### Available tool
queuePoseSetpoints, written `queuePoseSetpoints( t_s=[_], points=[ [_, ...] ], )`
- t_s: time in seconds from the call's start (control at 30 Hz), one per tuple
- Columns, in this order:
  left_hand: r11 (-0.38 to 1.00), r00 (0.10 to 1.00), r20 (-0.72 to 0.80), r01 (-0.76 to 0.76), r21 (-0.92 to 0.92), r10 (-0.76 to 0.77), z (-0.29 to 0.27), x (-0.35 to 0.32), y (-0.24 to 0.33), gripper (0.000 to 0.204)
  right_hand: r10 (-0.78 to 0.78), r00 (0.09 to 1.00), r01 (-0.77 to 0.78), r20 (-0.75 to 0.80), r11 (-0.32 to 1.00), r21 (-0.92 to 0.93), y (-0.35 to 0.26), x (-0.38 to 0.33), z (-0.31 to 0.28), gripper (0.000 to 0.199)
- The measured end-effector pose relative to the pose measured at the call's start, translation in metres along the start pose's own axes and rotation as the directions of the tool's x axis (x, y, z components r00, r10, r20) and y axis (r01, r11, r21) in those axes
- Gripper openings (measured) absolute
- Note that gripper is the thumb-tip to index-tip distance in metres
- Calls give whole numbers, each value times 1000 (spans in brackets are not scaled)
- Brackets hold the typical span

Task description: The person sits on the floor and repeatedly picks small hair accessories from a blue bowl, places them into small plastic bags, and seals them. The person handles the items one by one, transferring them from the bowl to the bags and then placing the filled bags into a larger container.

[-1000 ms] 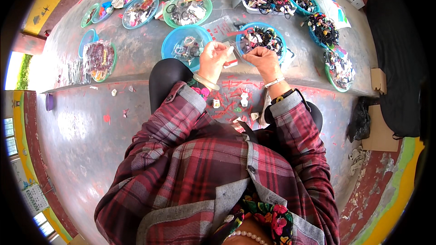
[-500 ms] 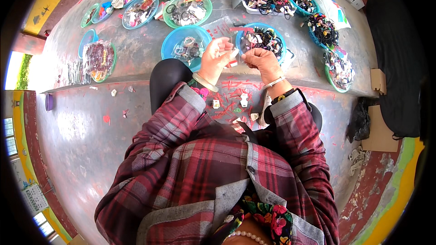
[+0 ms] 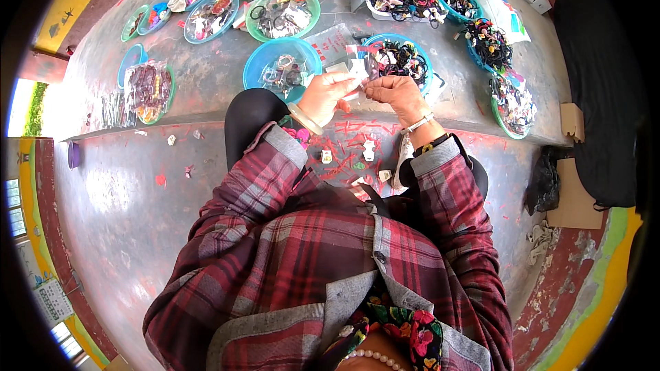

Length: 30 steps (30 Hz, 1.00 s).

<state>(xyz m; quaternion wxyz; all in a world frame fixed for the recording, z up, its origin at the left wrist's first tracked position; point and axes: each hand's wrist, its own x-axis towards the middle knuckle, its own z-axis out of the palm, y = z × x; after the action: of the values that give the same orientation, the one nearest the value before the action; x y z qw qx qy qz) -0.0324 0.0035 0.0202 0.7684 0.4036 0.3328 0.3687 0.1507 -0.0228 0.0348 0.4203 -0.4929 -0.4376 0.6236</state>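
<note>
Both hands meet in front of me over the raised ledge, holding a small clear plastic bag (image 3: 359,63) with a whitish piece in it. My left hand (image 3: 324,101) pinches its left side between thumb and fingers. From the right, my right hand (image 3: 400,99) pinches the bag's lower edge with its fingertips. What exactly lies inside is too small to make out. Just beyond my left hand stands a blue basin (image 3: 251,69) with small bagged pieces and hair ties. Past my right hand, another blue basin (image 3: 427,62) is heaped with dark hair ties.
Several more basins of hair ties and packets stand farther back, among them a green basin (image 3: 316,24) and a white tub (image 3: 375,10). Red scraps (image 3: 344,144) and small white cards (image 3: 369,150) litter the floor between my feet. A black plastic bag (image 3: 543,189) lies at the right.
The small clear bag now stands up more visibly between my hands. My left hand has turned and lowered slightly, its fingers closing on the bag; my right hand has barely moved.
</note>
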Motion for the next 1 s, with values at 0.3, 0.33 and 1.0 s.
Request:
queuePoseSetpoints(
  t_s=[0.3, 0.33, 1.0],
  points=[
    [1000, 999, -34, -6, 7, 6, 2, -1, 0, 25, 8, 1000, -9, -14, 997, -73, 7, 4, -2, 16],
    [1000, 999, -47, -11, 12, 11, 2, -1, 0, 25, 12, 1000, -14, -19, 995, -100, 8, 4, -2, 16],
    [919, 993, -85, -37, 391, 76, 11, -5, 7, 20, -697, 714, 422, -62, 500, -756, -25, -16, 19, 19]
  ],
)
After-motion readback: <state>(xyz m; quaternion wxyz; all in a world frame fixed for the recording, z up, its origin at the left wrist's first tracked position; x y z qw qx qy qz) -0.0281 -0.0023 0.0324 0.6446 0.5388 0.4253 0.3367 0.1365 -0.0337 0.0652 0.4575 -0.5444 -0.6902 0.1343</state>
